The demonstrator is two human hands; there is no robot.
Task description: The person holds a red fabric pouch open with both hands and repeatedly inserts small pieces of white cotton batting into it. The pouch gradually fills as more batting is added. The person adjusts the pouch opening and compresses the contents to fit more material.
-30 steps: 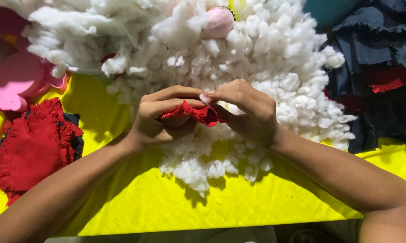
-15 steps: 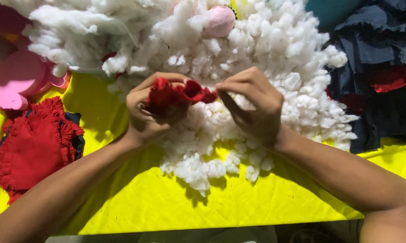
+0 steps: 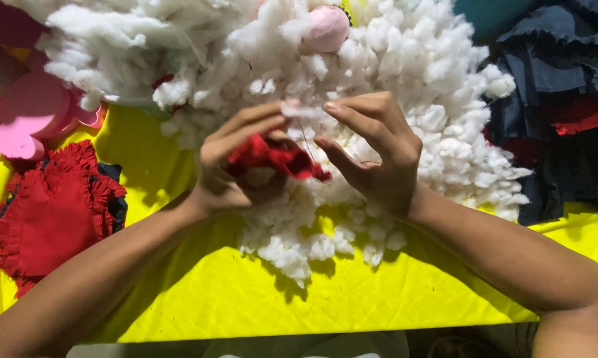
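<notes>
My left hand (image 3: 236, 169) grips a small red fabric piece (image 3: 275, 158) with white stuffing showing inside it. It is held above a big heap of white fibre stuffing (image 3: 405, 73) on a yellow cloth (image 3: 378, 298). My right hand (image 3: 372, 156) is just to the right of the red piece. Its thumb touches the fabric's edge, and its fingertips pinch a small tuft of white stuffing (image 3: 299, 108) above the piece.
A stack of red frilled fabric pieces (image 3: 50, 212) lies at the left. Pink foam shapes (image 3: 34, 113) sit above them. A pink ball (image 3: 326, 28) rests on top of the stuffing. Dark blue and red fabrics (image 3: 564, 113) are piled at the right.
The red piece has moved from between both hands into my left hand's grip. My right hand went into the heap and has come back with a tuft of stuffing above the piece.
</notes>
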